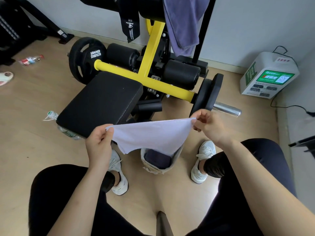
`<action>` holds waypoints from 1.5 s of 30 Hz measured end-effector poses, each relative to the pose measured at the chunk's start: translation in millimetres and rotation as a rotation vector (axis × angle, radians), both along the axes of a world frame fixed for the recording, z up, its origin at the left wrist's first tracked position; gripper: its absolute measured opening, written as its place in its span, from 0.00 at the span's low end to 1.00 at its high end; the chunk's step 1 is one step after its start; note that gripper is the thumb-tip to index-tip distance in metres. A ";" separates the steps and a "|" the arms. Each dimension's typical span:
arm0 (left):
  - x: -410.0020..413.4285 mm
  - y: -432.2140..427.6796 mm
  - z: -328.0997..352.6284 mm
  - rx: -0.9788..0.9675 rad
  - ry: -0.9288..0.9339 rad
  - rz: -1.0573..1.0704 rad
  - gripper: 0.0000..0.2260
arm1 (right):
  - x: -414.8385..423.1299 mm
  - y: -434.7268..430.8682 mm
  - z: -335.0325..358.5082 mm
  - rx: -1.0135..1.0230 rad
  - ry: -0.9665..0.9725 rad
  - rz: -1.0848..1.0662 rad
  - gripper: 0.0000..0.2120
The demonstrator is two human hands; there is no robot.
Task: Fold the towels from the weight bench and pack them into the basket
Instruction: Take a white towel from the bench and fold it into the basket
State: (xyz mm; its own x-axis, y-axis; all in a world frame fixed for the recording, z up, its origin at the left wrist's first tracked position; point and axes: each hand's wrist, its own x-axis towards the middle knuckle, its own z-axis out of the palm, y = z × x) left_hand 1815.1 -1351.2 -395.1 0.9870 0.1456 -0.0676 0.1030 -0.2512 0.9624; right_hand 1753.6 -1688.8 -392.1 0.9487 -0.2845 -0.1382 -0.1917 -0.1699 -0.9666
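A white towel point(150, 133) hangs stretched between my hands above the floor. My left hand point(99, 142) pinches its left corner, and my right hand point(210, 126) pinches its right corner. Below the towel, between my feet, stands a small beige basket point(175, 160) with a dark folded towel point(157, 159) inside. A purple-grey towel point(183, 23) drapes over the upper pad of the weight bench point(102, 101). A black cloth point(129, 23) with a logo hangs beside it.
The bench's yellow frame point(150, 53) carries black weight plates point(85, 58) on both ends. A white and green box point(269, 75) with a cable stands by the right wall. Plastic bottles point(31, 60) lie on the wooden floor at left.
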 end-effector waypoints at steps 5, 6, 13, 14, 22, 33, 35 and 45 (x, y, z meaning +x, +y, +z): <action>-0.1 0.1 -3.0 -0.019 0.018 0.000 0.06 | 3.7 11.5 -6.0 0.022 0.032 -0.052 0.02; 0.5 1.7 -3.9 -0.028 0.033 0.004 0.07 | 3.1 10.2 -8.0 0.000 0.076 -0.034 0.03; -1.4 -1.1 -5.8 -0.070 0.087 0.071 0.04 | 5.7 16.1 -10.0 -0.097 0.086 -0.187 0.05; -1.7 -1.6 -6.6 -0.082 0.099 0.082 0.03 | 5.9 18.1 -11.0 -0.088 0.084 -0.208 0.05; -19.3 -27.0 -4.0 -0.124 0.189 -0.017 0.01 | 0.4 54.4 -7.1 0.039 0.055 -0.226 0.03; -45.7 -63.0 0.9 -0.111 0.192 -0.209 0.02 | -13.6 106.7 -13.5 0.020 -0.006 -0.013 0.07; -48.8 -65.8 0.3 -0.134 0.195 -0.231 0.02 | -15.9 112.1 -15.0 0.021 -0.015 0.011 0.04; -45.9 -58.7 -3.0 -0.068 0.072 -0.331 0.11 | -24.2 121.5 -4.6 0.197 0.012 0.145 0.22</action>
State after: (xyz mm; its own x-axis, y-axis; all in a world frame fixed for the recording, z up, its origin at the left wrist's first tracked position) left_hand 1769.2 -1409.9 -398.1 0.9724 -0.1888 -0.1370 0.0945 -0.2180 0.9714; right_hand 1729.4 -1567.3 -396.7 0.9756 -0.1121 -0.1888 -0.1906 -0.0052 -0.9817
